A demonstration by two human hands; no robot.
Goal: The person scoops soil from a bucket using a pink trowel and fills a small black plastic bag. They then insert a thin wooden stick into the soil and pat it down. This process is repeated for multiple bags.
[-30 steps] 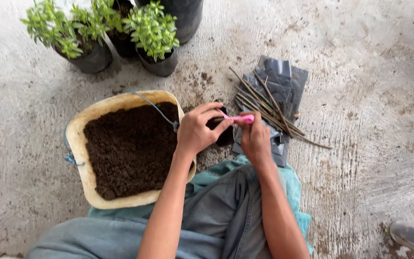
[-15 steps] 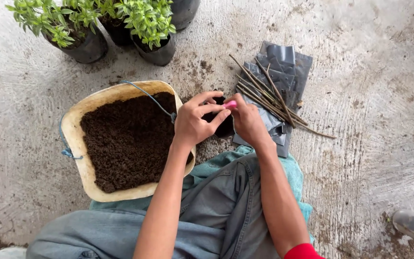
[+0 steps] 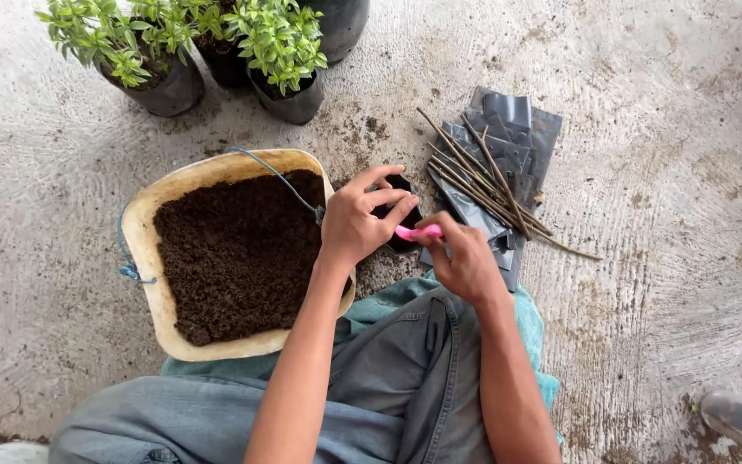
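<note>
While both grips pinch: R hand (image 3: 465,262) w/ pink tool (image 3: 418,232), L hand (image 3: 355,222) on black bag (image 3: 404,215), grey bags (image 3: 508,129) behind.

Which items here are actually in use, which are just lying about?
In use:
left hand on small black plastic bag
right hand holding pink tool
cream tub of dark soil beside the hands

Lying about:
bundle of thin brown sticks
stack of flat grey plastic bags
potted green plants in black pots
</note>
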